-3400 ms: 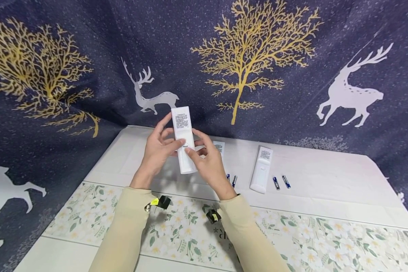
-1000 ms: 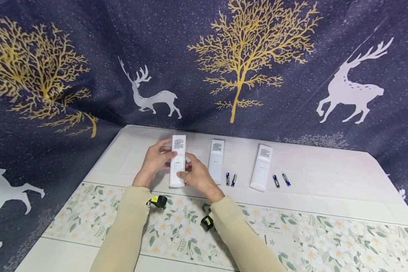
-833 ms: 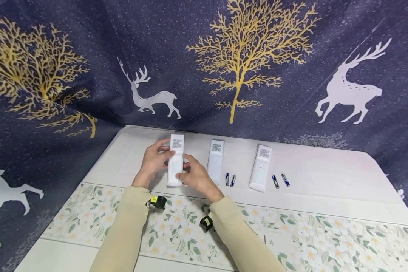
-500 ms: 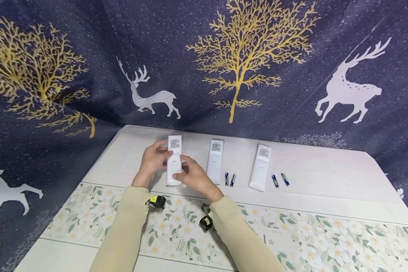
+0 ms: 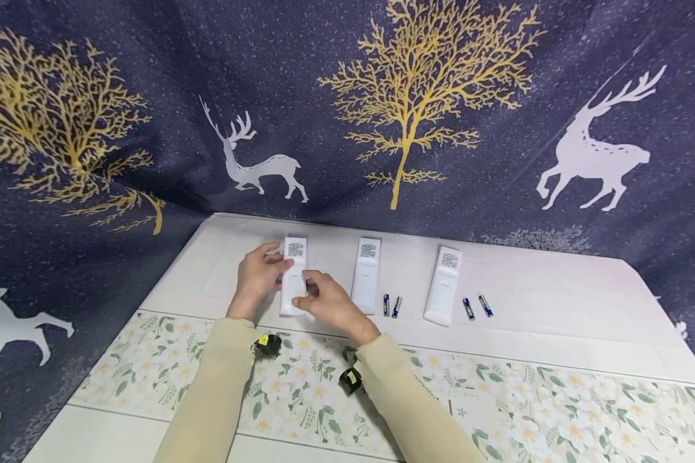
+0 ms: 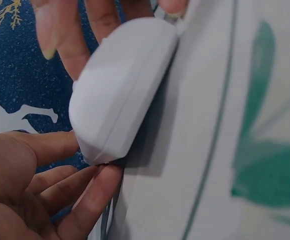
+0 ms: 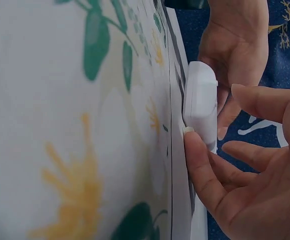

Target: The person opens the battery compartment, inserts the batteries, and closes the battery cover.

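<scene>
A white remote (image 5: 292, 278) lies label-up on the white table top (image 5: 556, 321), at the left of a row of three. My left hand (image 5: 259, 273) pinches its left edge near the top. My right hand (image 5: 326, 302) rests against its lower right side. In the right wrist view the remote (image 7: 202, 100) lies flat, my right hand (image 7: 255, 190) touches its near end with the thumb, and the other fingers are spread apart above it. In the left wrist view the remote's rounded end (image 6: 120, 90) is close up, with my left hand's fingers (image 6: 92, 187) under its edge.
Two more white remotes (image 5: 366, 274) (image 5: 443, 284) lie to the right, each with a pair of blue batteries (image 5: 390, 305) (image 5: 476, 307) beside it. A floral mat (image 5: 498, 399) covers the near part of the table. A dark curtain (image 5: 440, 128) with trees and deer hangs behind.
The remote, held up in both hands earlier, has come down and a little left until it lies on the table. My right fingers have loosened from it.
</scene>
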`<control>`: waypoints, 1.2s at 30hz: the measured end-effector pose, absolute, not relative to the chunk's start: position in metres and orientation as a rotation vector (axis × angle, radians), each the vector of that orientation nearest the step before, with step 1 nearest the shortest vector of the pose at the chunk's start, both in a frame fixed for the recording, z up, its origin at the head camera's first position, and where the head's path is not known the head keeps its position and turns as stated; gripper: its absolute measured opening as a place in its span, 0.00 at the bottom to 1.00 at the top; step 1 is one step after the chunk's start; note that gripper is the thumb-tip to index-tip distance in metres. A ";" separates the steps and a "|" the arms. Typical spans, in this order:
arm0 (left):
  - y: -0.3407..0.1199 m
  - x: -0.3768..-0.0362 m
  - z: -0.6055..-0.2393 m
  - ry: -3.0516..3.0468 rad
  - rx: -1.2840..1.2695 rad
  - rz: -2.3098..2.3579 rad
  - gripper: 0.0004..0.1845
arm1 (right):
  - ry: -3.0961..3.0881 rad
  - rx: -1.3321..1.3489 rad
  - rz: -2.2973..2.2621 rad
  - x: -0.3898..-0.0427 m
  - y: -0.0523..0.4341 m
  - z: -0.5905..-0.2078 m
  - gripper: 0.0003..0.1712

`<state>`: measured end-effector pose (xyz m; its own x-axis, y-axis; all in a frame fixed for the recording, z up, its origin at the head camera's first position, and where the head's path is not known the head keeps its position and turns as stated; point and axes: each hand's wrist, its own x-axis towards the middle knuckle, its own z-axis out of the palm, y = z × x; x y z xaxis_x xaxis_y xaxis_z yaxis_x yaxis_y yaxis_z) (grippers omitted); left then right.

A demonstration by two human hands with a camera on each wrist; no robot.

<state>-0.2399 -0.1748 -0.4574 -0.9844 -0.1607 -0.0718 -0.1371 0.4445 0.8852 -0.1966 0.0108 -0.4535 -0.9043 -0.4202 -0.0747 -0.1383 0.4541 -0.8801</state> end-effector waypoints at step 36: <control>-0.166 -0.236 -0.446 -2.596 0.369 -1.179 0.28 | 2.521 -0.433 -1.369 -0.193 0.016 -0.443 0.32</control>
